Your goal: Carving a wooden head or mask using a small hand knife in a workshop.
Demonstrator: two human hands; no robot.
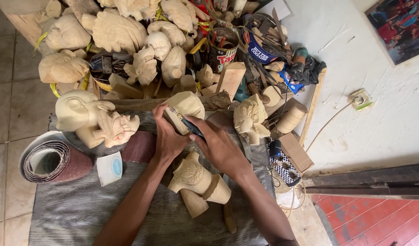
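Two hands work at the grey worktop's far edge: the left hand grips a pale wooden carving, and the right hand pinches a dark-handled tool against it.

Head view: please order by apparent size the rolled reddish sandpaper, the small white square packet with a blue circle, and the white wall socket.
1. Rolled reddish sandpaper, clearly the largest.
2. Small white square packet.
3. White wall socket, smallest, though it lies farther from the camera.

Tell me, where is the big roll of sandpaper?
In the head view, the roll of sandpaper lies at the far left edge of the grey cloth, below a pale wooden carving and left of the left hand.
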